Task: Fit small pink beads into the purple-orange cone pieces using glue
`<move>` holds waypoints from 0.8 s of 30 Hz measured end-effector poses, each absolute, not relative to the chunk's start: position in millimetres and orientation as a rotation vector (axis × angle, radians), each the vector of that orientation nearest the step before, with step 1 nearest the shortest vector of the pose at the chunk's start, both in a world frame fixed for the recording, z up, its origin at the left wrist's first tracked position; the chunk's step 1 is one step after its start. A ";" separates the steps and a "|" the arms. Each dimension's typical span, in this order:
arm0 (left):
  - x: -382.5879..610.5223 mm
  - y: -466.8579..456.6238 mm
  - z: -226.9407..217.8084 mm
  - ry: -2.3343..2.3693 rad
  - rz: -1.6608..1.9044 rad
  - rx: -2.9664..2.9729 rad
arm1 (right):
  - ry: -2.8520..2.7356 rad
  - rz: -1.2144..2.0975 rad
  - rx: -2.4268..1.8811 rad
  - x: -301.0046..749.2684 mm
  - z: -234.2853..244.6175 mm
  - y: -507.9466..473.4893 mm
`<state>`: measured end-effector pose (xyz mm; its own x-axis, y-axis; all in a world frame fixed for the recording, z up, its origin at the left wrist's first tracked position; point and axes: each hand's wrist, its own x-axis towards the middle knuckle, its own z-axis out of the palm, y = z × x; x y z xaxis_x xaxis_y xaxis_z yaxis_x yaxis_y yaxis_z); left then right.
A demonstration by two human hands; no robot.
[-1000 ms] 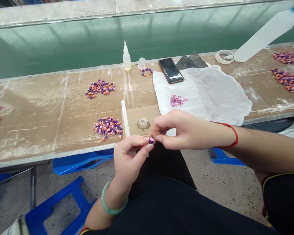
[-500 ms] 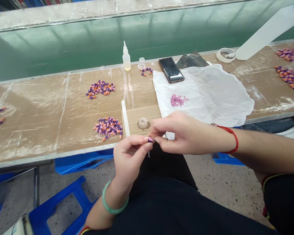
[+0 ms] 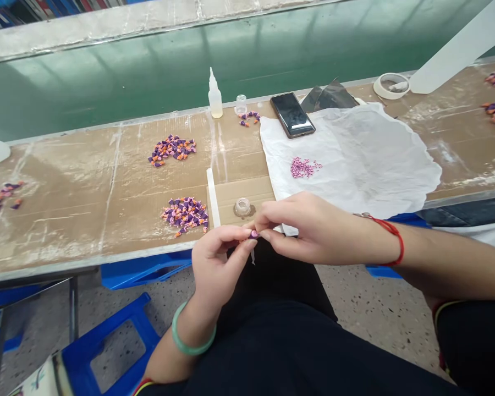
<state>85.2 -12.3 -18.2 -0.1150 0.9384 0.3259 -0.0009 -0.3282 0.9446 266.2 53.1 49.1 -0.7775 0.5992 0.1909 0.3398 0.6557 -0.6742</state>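
Lying near the front edge of the table (image 3: 136,220), a heap of purple-and-orange pieces (image 3: 185,213); beside it, a white strip (image 3: 213,199). And the left hand (image 3: 220,264) pinches a small purple-pink piece (image 3: 254,234) above the lap (image 3: 280,283)! Right hand (image 3: 305,231) close in, fingertips at the piece, grip too small to tell. Beyond, white cloth (image 3: 371,159).

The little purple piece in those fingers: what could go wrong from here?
The left hand pinches the purple piece between finger and thumb; being tiny, it might slip and drop. The pot stands near the right hand, so a knuckle could knock it. The pink bits lie loose on the cloth; a tug could scatter them.
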 end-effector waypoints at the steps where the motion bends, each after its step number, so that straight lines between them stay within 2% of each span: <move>1: 83.5 -12.4 -17.8 1.151 1.557 1.505 | -2.467 0.903 -0.755 268.6 50.1 53.4; 5: 81.1 -10.2 -15.9 1.169 1.609 1.874 | -2.368 0.919 -0.880 279.8 51.1 56.1; 12: 68.7 8.7 -14.4 1.270 1.550 2.121 | -2.331 0.906 -0.926 296.6 35.8 65.8; 18: 5.4 40.6 -19.2 1.677 1.090 2.306 | -2.249 0.936 -1.028 314.4 16.6 79.3; 24: -41.6 119.4 -19.3 1.991 0.903 2.112 | -2.157 0.978 -1.180 321.3 8.5 82.0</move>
<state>-41.6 119.4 -19.3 -0.0320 0.9380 0.3450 0.8775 -0.1389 0.4590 321.3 82.0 8.5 -0.5058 0.8591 0.0779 0.5076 0.3694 -0.7784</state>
